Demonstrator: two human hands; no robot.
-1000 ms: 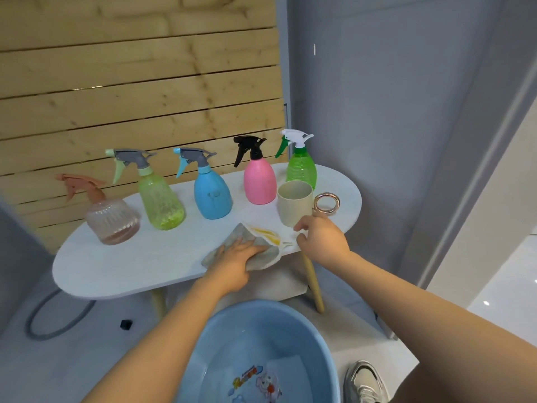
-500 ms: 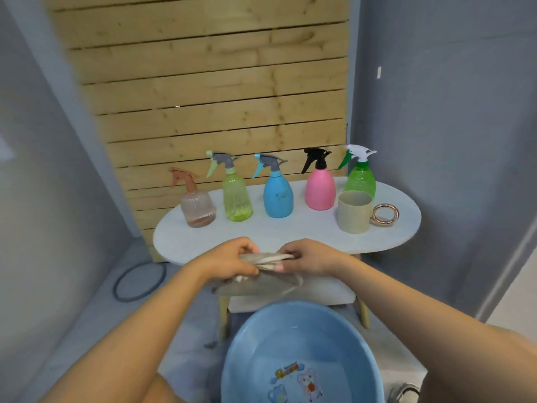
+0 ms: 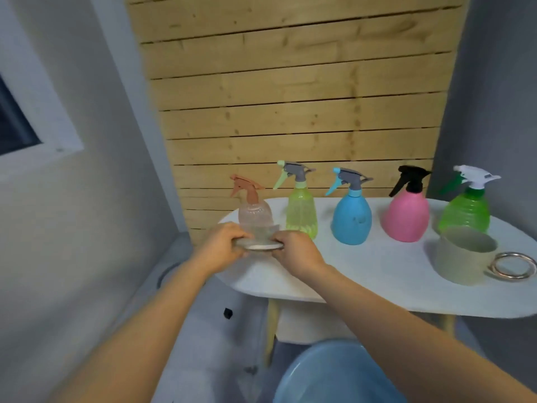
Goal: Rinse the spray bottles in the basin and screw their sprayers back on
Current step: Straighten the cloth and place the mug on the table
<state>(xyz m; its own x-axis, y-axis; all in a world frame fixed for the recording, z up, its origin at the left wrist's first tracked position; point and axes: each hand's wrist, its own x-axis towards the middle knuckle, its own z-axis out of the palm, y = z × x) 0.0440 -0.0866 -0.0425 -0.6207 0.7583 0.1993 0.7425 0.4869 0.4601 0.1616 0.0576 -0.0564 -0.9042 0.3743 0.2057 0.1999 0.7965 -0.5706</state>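
**Both hands hold a folded cloth in front of the clear bottle**

The person's left hand [image 3: 222, 245] and right hand [image 3: 293, 251] meet over the left end of the white desk [image 3: 377, 274], each gripping one end of a folded grey cloth [image 3: 258, 245] with curled fingers. The cloth lies flat and stretched between the two grips, and whether it rests on the desk cannot be told.

Directly behind the cloth stands the clear pinkish bottle [image 3: 255, 216] with its salmon sprayer [image 3: 247, 186] on. Its base is hidden by the cloth and the hands, and contact between them cannot be judged.

To the right along the desk, the other bottles stand upright in a row, each with its sprayer fitted: the yellow-green bottle [image 3: 300, 210] just beside the right hand, then the blue bottle [image 3: 352, 218], the pink bottle [image 3: 406, 216] with a black sprayer, and the green bottle [image 3: 465, 213] with a white sprayer. Neither hand touches any of these four.

A beige cup [image 3: 462, 257] stands in front of the green bottle, with a metal ring [image 3: 513, 269] lying beside it near the desk's right end.

The blue basin [image 3: 319, 376] sits on the floor below the desk's front edge, between the forearms, well apart from both hands.
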